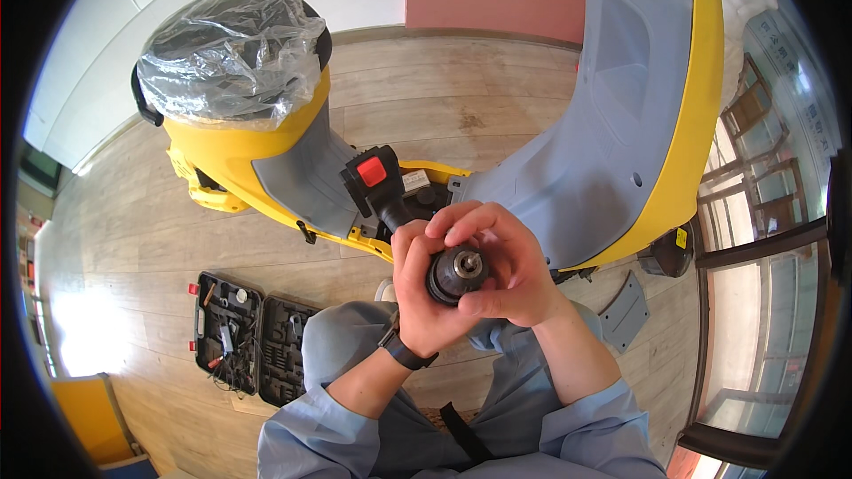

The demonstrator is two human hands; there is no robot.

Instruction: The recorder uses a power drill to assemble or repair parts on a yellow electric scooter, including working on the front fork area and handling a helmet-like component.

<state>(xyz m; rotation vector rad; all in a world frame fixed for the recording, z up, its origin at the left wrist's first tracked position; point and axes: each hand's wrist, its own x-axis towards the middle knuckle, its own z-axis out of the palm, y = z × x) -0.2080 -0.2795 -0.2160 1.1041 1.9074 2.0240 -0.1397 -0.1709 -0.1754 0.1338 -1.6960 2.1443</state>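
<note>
A black cordless drill (458, 273) is in my hands, its chuck turned up toward me and a short metal bit or tip in the jaws. My left hand (415, 279) wraps round the drill's body from the left. Curled about the chuck from the right are the fingers of my right hand (510, 262), the thumb at its lower edge. The drill's battery base (371, 179), black with a red patch, points away over the scooter's floor section. Beneath lies a yellow and grey scooter (612, 142) with its middle compartment open.
At left, plastic wrap covers the scooter's seat (235, 58). An open black tool case (257, 337) with tools and cables lies on the wooden floor (133, 239). A loose grey panel (624, 312) lies at right, near the wheel (666, 253). Glass doors (754, 319) stand along the right side.
</note>
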